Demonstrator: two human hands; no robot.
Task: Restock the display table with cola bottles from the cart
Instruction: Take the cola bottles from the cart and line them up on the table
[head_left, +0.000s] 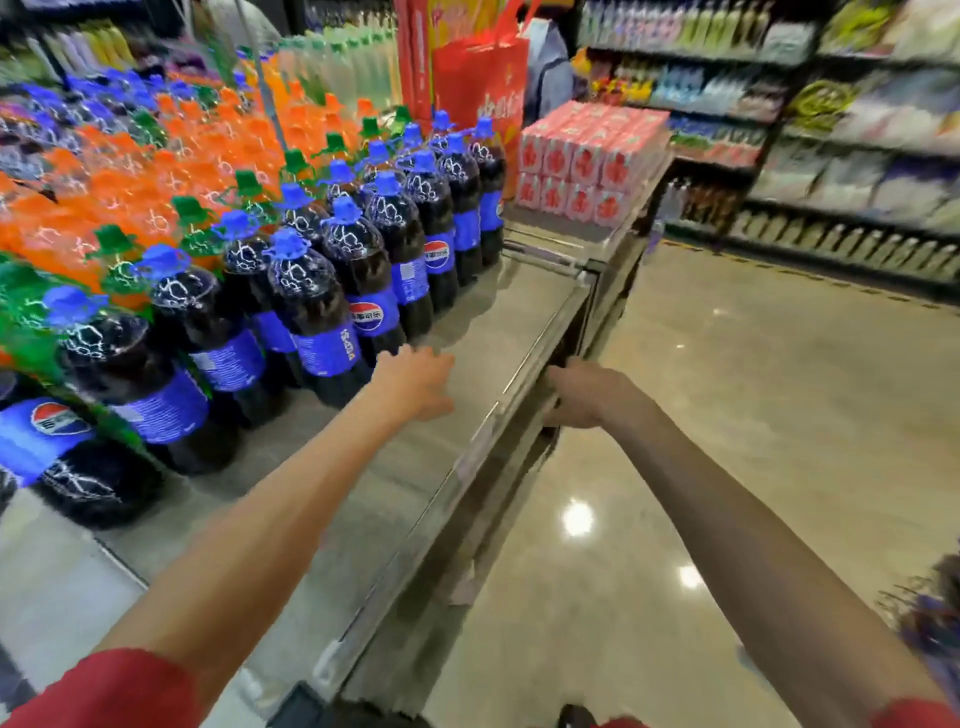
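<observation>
Dark cola bottles (358, 270) (blue caps, labels)

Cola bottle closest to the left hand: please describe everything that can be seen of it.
The cola bottle is large, of clear plastic, full of dark cola, with a patterned shoulder. Its blue cap is on, with a blue handle ring at the neck. A blue label with white print wraps its middle. It stands upright on the table, packed against neighbour bottles. The left hand reaches toward its lower part; blur hides whether the fingers touch it.
</observation>
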